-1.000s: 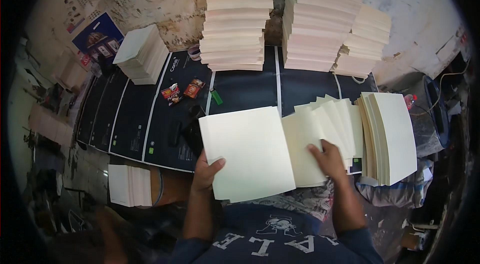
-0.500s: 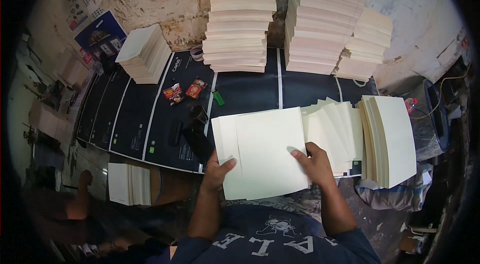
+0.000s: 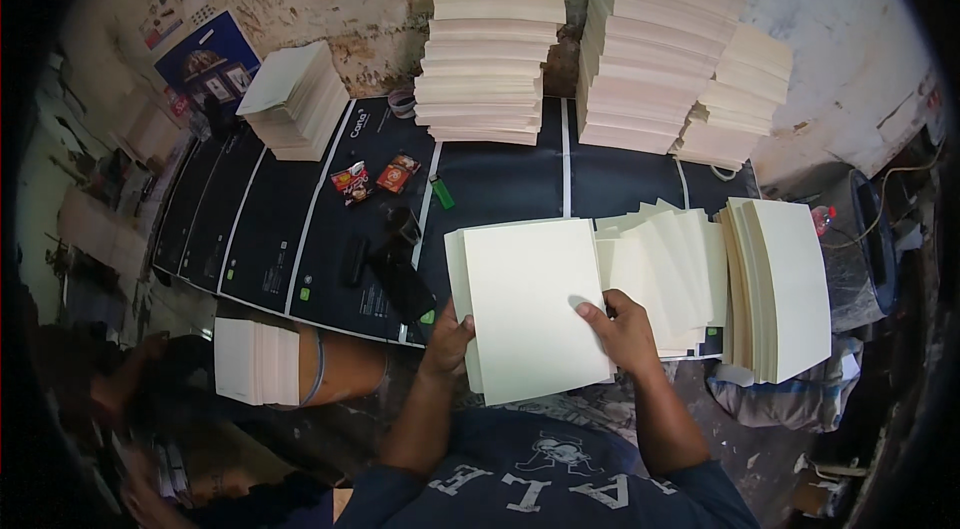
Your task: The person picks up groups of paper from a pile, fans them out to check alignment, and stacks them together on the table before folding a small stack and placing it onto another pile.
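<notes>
I hold a few large cream paper sheets (image 3: pixel 535 304) in front of my chest, over the table's near edge. My left hand (image 3: pixel 447 344) grips their left edge, with the thumb bent at the margin. On the right edge, my right hand (image 3: pixel 622 331) pinches them, its thumb lying on top and its fingers underneath. The top sheet sits slightly to the right of those below, so a strip of lower sheet shows on the left. Just beyond my right hand, fanned cream sheets (image 3: pixel 665 264) lie on the table.
A thick paper stack (image 3: pixel 790 289) stands at the right table edge. Tall paper piles (image 3: pixel 490 69) line the wall. On the black table (image 3: pixel 500 179) lie two red packets (image 3: pixel 397 174), a green lighter (image 3: pixel 443 192) and a dark cup (image 3: pixel 403 225). Another person's arm (image 3: pixel 130 374) shows at lower left.
My left hand has moved a little to the right, and the held sheets overlap more closely. The other person's arm at lower left has shifted. The whole view has turned slightly.
</notes>
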Motion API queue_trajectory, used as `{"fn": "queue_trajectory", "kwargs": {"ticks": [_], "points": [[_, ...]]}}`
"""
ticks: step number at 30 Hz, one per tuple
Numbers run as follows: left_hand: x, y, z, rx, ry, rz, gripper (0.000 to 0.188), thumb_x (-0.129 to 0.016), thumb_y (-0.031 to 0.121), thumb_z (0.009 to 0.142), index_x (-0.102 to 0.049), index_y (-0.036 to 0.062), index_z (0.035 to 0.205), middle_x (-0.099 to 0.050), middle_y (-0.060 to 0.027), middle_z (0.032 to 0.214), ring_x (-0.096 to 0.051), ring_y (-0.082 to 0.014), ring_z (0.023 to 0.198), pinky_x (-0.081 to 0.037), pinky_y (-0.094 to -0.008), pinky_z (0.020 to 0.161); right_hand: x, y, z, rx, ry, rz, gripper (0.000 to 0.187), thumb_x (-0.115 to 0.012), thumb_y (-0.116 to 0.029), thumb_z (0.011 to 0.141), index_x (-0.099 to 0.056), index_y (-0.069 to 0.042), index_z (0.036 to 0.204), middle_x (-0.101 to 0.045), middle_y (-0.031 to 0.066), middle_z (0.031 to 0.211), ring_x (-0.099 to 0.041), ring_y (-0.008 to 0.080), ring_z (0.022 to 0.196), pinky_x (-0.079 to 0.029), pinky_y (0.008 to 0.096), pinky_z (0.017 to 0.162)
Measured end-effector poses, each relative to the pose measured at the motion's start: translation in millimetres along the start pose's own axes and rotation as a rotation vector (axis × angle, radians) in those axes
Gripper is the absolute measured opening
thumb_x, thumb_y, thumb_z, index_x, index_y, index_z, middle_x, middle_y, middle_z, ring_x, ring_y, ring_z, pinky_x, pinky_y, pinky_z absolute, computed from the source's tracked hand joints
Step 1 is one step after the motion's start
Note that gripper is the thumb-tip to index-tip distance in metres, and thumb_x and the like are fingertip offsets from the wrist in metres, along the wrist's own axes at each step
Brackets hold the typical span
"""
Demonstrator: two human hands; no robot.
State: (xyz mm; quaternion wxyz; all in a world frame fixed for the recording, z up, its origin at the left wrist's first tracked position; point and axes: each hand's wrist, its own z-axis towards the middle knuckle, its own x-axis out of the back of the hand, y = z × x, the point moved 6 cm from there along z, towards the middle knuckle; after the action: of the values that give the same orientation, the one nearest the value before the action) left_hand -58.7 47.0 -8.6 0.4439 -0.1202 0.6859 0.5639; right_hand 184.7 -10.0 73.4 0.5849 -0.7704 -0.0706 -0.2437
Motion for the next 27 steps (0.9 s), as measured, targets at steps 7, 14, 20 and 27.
{"fn": "queue_trajectory", "kwargs": {"ticks": [7,14,20,27], "points": [[4.3,-0.3,3.6,0.034,0.096,0.005,0.062,-0.065,0.023,0.092,-0.033,0.0079,0.144,-0.055,-0.0095,0.128,-0.058,-0.0202,0.113,-0.049,-0.0375,0.095,-4.6,3.2,6.4,-0.013,-0.011,0.015,0.05,-0.072,-0.042,0.084,-0.065,0.007,0.092,-0.063,0.013,0.071,-0.055,0.0162,0.062,-0.047,0.0318,0.059],[-1.8,0.8,9.1,0.085,0.049,-0.008,0.058,-0.064,0.012,0.091,-0.036,0.0047,0.141,-0.054,-0.0101,0.128,-0.056,-0.0207,0.116,-0.046,-0.0362,0.098,4.1,-15.6,0.8,0.079,0.058,-0.056,0.043,-0.072,-0.033,0.084,-0.055,0.004,0.071,-0.05,0.0052,0.059,-0.042,0.013,0.058,-0.038,0.0324,0.052],[1.6,-2.5,-0.3,0.113,-0.012,-0.214,0.057,-0.06,0.018,0.095,-0.033,0.0078,0.144,-0.053,-0.0107,0.131,-0.057,-0.0214,0.117,-0.052,-0.0364,0.094,-16.6,-8.1,7.3,0.047,-0.014,0.022,0.041,-0.072,-0.033,0.085,-0.061,0.006,0.082,-0.055,0.0053,0.062,-0.045,0.0115,0.058,-0.039,0.029,0.052],[-6.6,-10.2,10.2,0.139,0.033,-0.212,0.057,-0.066,0.021,0.091,-0.039,0.0049,0.139,-0.057,-0.0102,0.125,-0.061,-0.0196,0.11,-0.054,-0.0347,0.089,-7.8,-23.0,5.6,0.095,0.007,0.014,0.042,-0.071,-0.033,0.085,-0.062,0.008,0.085,-0.059,0.0097,0.065,-0.05,0.0137,0.059,-0.042,0.0304,0.054]]}}
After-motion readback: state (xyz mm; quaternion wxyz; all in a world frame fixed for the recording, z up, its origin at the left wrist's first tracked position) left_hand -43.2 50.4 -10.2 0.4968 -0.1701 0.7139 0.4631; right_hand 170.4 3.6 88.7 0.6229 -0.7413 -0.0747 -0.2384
